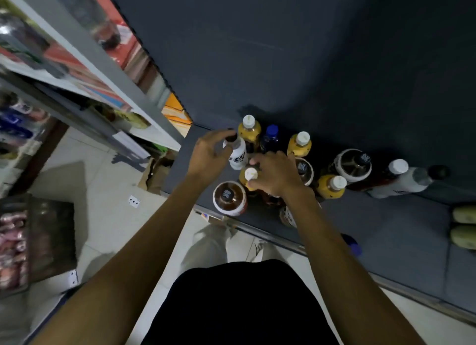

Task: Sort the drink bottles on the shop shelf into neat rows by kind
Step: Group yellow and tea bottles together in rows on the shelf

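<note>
Looking down at the dark shelf (386, 229), mid-frame: my left hand (210, 155) curls round the neck of a white bottle (238, 155), its black cap half hidden by fingers. My right hand (274, 173) pinches a white-capped yellow bottle (250, 176), covering most of it. Round brown-lidded bottles (230, 198) stand beside; one grey bottle (401, 180) lies tipped at right. Left racks (77, 69) are blurred, unreadable.
</note>
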Action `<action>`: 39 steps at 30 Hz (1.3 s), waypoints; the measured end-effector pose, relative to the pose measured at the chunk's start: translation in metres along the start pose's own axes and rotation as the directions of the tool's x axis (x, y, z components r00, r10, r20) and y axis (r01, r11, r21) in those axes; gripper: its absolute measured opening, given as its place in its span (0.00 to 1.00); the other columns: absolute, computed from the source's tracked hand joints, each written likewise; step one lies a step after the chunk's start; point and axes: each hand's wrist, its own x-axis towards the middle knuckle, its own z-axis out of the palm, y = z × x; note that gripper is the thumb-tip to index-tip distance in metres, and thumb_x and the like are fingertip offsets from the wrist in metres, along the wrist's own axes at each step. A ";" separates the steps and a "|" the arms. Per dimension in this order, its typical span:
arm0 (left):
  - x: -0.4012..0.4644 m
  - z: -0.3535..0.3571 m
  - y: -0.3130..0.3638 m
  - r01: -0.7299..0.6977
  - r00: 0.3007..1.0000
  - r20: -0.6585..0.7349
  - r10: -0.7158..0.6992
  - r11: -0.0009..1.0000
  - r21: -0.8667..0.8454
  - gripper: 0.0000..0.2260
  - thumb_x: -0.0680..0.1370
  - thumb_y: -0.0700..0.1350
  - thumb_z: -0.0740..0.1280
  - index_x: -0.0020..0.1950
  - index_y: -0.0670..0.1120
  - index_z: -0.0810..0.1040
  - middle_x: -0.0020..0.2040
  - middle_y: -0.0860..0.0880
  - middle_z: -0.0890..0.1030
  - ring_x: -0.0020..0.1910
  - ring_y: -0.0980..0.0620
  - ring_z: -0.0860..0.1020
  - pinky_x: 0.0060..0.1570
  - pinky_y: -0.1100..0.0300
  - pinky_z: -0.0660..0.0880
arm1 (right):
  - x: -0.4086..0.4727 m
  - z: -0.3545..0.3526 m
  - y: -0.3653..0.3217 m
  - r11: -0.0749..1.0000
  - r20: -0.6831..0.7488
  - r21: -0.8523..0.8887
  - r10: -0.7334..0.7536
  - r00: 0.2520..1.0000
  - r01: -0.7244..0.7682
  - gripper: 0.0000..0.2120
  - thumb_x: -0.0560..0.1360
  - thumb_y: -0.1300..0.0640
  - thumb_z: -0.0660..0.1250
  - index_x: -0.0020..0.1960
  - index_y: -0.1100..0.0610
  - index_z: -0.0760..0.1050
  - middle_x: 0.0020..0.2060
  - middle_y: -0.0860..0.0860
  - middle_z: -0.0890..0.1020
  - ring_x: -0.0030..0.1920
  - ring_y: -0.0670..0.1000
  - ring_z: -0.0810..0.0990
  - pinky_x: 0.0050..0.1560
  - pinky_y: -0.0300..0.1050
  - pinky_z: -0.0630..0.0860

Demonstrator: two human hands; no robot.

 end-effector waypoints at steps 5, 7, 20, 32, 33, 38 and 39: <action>0.070 0.004 -0.010 0.105 0.958 0.275 -0.082 0.992 -0.069 0.15 0.77 0.40 0.67 0.63 0.50 0.77 0.55 0.49 0.78 0.56 0.53 0.75 0.51 0.62 0.71 | 0.008 0.010 -0.009 0.977 0.015 0.080 0.198 0.980 -0.199 0.16 0.72 0.47 0.70 0.57 0.49 0.73 0.52 0.53 0.80 0.56 0.57 0.76 0.51 0.48 0.60; 0.094 0.007 -0.012 0.182 0.908 0.395 -0.136 0.980 -0.081 0.17 0.75 0.39 0.70 0.64 0.48 0.77 0.56 0.48 0.77 0.59 0.50 0.75 0.51 0.62 0.71 | 0.009 0.015 -0.019 0.963 -0.008 0.052 0.266 0.964 -0.265 0.14 0.74 0.48 0.67 0.58 0.50 0.72 0.52 0.54 0.81 0.56 0.58 0.76 0.54 0.49 0.60; 0.131 0.017 -0.025 0.178 0.874 0.456 -0.165 0.984 0.016 0.19 0.69 0.43 0.76 0.59 0.49 0.81 0.59 0.49 0.80 0.55 0.52 0.78 0.56 0.56 0.76 | 0.009 0.039 -0.057 0.838 -0.188 0.088 0.545 0.817 -0.539 0.17 0.75 0.48 0.65 0.58 0.56 0.70 0.57 0.55 0.75 0.59 0.58 0.70 0.57 0.51 0.60; 0.111 -0.015 0.014 -0.192 0.905 0.400 0.145 0.978 0.081 0.15 0.74 0.47 0.72 0.60 0.50 0.80 0.59 0.50 0.81 0.57 0.50 0.77 0.58 0.54 0.74 | -0.003 0.007 -0.075 0.829 -0.410 0.327 0.557 0.722 -0.454 0.15 0.75 0.53 0.65 0.56 0.58 0.67 0.52 0.57 0.78 0.49 0.62 0.78 0.47 0.50 0.66; 0.108 -0.019 0.020 -0.232 0.902 0.387 0.193 0.971 0.056 0.14 0.74 0.47 0.71 0.60 0.49 0.80 0.59 0.51 0.81 0.57 0.51 0.77 0.56 0.57 0.73 | -0.007 0.003 -0.076 0.828 -0.435 0.366 0.556 0.708 -0.425 0.14 0.75 0.53 0.65 0.57 0.58 0.66 0.52 0.57 0.78 0.48 0.62 0.78 0.43 0.49 0.66; 0.079 -0.034 0.044 -0.465 0.854 0.272 0.443 0.885 0.022 0.12 0.77 0.46 0.68 0.60 0.46 0.79 0.60 0.51 0.79 0.53 0.54 0.65 0.57 0.56 0.68 | -0.032 -0.021 -0.080 0.866 -0.578 0.435 0.480 0.660 -0.249 0.14 0.77 0.54 0.65 0.57 0.57 0.65 0.44 0.55 0.77 0.43 0.62 0.78 0.36 0.47 0.65; 0.071 -0.038 0.050 -0.495 0.847 0.234 0.477 0.868 0.022 0.11 0.77 0.47 0.67 0.59 0.47 0.79 0.59 0.52 0.78 0.53 0.53 0.64 0.59 0.51 0.67 | -0.038 -0.028 -0.080 0.874 -0.595 0.432 0.462 0.658 -0.223 0.13 0.77 0.53 0.65 0.56 0.57 0.64 0.41 0.52 0.76 0.41 0.61 0.78 0.36 0.47 0.64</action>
